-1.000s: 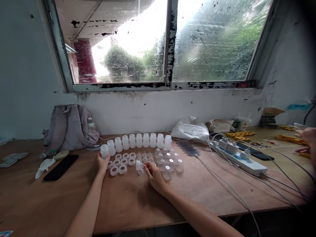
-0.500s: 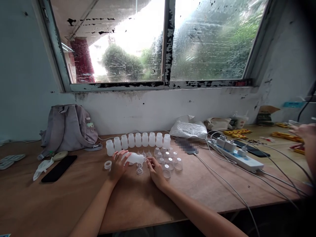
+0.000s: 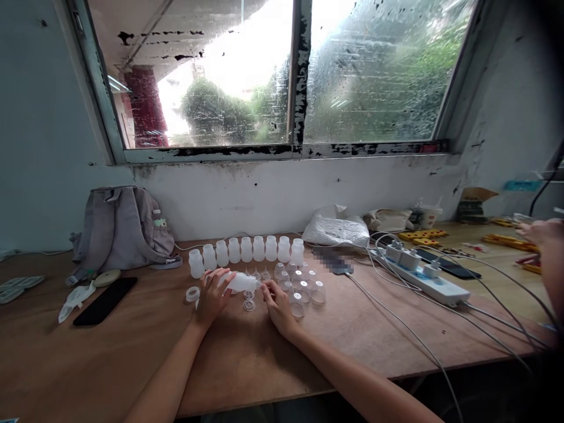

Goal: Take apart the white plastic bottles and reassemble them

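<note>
My left hand (image 3: 212,299) is closed around a frosted baby bottle (image 3: 240,283), tipped on its side with the mouth to the right. At that mouth, the fingertips of my right hand (image 3: 277,302) pinch a small clear teat (image 3: 259,284), largely hidden by the fingers. More clear teats (image 3: 249,303) sit on the table below and behind the bottle. A white collar ring (image 3: 192,294) lies left of my left hand; other rings are covered by the hand and bottle. Clear domed caps (image 3: 302,288) stand in a group just beyond my right hand.
Several upright bottles (image 3: 247,249) form a row at the back. Left are a grey backpack (image 3: 126,229) and a black phone (image 3: 106,301). Right are a power strip (image 3: 445,291) with cables, a silver bag (image 3: 339,229) and another person's hand (image 3: 544,232).
My left hand has taken the leftmost bottle from the row, brought it right and laid it over sideways. My right hand has raised the teat to its mouth. Both hands are nearly still since half a second ago.
</note>
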Action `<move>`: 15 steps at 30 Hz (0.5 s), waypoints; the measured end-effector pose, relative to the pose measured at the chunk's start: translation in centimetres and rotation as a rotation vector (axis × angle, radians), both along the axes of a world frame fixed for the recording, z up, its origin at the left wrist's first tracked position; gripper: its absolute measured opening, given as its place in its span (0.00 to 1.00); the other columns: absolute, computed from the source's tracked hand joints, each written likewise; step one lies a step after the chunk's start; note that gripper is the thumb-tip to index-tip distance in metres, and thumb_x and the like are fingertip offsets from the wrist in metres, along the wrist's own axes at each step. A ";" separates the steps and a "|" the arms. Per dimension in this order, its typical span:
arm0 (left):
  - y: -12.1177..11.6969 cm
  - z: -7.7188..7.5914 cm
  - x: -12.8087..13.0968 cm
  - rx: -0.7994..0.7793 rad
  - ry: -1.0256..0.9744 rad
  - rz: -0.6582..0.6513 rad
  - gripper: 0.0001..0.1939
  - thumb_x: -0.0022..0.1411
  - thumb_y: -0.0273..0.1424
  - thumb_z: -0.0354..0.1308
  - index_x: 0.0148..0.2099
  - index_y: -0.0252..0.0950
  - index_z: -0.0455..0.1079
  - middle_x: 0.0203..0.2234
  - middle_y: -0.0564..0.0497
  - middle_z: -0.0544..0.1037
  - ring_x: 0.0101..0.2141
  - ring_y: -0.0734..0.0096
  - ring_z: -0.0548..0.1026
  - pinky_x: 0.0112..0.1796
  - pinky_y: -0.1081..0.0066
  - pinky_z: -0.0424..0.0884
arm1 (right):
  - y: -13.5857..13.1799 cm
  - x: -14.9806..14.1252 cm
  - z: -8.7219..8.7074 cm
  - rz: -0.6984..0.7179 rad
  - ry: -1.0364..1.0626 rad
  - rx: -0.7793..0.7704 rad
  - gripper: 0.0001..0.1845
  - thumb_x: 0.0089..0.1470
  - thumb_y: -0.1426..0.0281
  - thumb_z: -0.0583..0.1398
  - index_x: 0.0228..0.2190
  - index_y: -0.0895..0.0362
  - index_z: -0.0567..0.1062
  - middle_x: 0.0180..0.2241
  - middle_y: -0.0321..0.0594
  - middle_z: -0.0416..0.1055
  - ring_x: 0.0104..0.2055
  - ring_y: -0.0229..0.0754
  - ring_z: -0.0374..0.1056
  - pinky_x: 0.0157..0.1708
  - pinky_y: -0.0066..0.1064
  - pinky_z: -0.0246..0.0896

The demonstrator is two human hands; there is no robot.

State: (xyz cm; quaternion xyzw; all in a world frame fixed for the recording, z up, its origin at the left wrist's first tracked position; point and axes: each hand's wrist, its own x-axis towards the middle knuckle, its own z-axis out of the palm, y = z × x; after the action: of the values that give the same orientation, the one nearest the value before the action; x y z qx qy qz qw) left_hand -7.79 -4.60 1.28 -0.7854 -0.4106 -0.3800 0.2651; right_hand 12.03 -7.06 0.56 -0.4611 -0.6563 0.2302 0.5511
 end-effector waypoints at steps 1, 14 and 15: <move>0.0 0.0 0.0 0.002 0.001 0.001 0.18 0.57 0.24 0.49 0.51 0.41 0.62 0.45 0.47 0.70 0.47 0.61 0.65 0.51 0.56 0.51 | 0.0 0.0 0.0 -0.001 -0.003 0.000 0.15 0.55 0.61 0.48 0.23 0.55 0.64 0.19 0.32 0.60 0.21 0.36 0.57 0.23 0.25 0.51; -0.2 0.2 0.2 0.041 0.007 -0.031 0.17 0.58 0.24 0.48 0.50 0.39 0.62 0.44 0.46 0.70 0.47 0.62 0.66 0.50 0.56 0.55 | 0.1 0.1 -0.2 0.035 0.020 -0.037 0.23 0.55 0.57 0.46 0.16 0.56 0.63 0.14 0.31 0.56 0.17 0.34 0.53 0.19 0.26 0.48; -0.2 0.2 0.2 0.042 0.008 -0.038 0.17 0.58 0.24 0.48 0.50 0.39 0.62 0.44 0.46 0.70 0.47 0.62 0.66 0.50 0.57 0.56 | 0.1 0.1 -0.2 0.037 0.023 -0.045 0.24 0.55 0.56 0.46 0.15 0.56 0.62 0.13 0.31 0.55 0.17 0.34 0.53 0.19 0.26 0.48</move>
State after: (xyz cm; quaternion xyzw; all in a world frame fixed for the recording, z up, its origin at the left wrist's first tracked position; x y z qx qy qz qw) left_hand -7.59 -4.84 1.48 -0.7887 -0.3865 -0.3905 0.2759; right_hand 12.10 -6.98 0.39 -0.4584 -0.6529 0.2606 0.5438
